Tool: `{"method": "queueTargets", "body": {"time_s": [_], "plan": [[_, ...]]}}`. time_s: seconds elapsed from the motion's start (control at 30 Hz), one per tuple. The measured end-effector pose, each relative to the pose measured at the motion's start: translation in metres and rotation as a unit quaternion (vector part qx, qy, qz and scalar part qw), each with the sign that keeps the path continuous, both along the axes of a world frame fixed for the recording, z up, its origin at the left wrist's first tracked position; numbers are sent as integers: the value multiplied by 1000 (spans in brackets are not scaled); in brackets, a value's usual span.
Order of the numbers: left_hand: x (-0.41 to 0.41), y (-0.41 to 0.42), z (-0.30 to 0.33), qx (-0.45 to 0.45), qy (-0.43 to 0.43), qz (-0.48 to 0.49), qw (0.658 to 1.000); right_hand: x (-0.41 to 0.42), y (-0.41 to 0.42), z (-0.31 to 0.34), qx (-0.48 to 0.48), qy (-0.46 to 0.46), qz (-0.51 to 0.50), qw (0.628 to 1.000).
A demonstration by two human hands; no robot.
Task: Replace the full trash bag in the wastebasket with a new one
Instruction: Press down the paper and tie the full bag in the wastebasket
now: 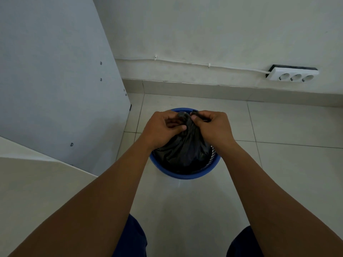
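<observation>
A blue round wastebasket (pixel 187 175) stands on the tiled floor straight ahead. Inside it sits a full black trash bag (pixel 185 151), its top gathered into a twisted neck above the rim. My left hand (pixel 163 127) is closed on the left side of that neck. My right hand (pixel 213 127) pinches the right side and a loose end of the plastic. Both hands are close together over the far half of the basket. No new bag is in view.
A white cabinet or desk panel (pixel 55 89) stands to the left, close to the basket. The wall runs behind, with a white cable and a triple socket strip (pixel 295 76) at the right. Pale floor tiles (pixel 287 164) extend to the right and toward me.
</observation>
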State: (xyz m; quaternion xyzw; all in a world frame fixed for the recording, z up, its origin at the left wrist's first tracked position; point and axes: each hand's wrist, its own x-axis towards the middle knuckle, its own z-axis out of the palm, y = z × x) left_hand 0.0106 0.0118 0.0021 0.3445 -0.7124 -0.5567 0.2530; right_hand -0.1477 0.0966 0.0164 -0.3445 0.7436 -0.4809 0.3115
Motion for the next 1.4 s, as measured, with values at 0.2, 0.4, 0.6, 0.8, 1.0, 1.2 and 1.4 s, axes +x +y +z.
{"method": "queueTargets", "body": {"time_s": [0.2, 0.4, 0.6, 0.8, 1.0, 1.2, 1.4], "plan": [[-17, 12, -2, -38, -16, 121, 992, 2, 4, 7, 11, -10, 67, 998], [-23, 14, 7, 49, 14, 108, 993, -4, 5, 10, -9, -24, 56, 998], [-26, 8, 19, -10, -103, 67, 992, 0, 6, 7, -76, 64, 48, 994], [-21, 0, 26, -154, -229, -41, 960, 0, 6, 5, -136, 224, 158, 952], [-18, -5, 30, -184, -243, -92, 948, -1, 3, 9, -78, 119, 115, 983], [-16, -3, 34, -119, -218, -80, 965, -1, 5, 8, -56, -59, 45, 996], [-25, 4, 30, -174, -183, 22, 967, 8, 1, 10, -34, -140, -20, 989]]}}
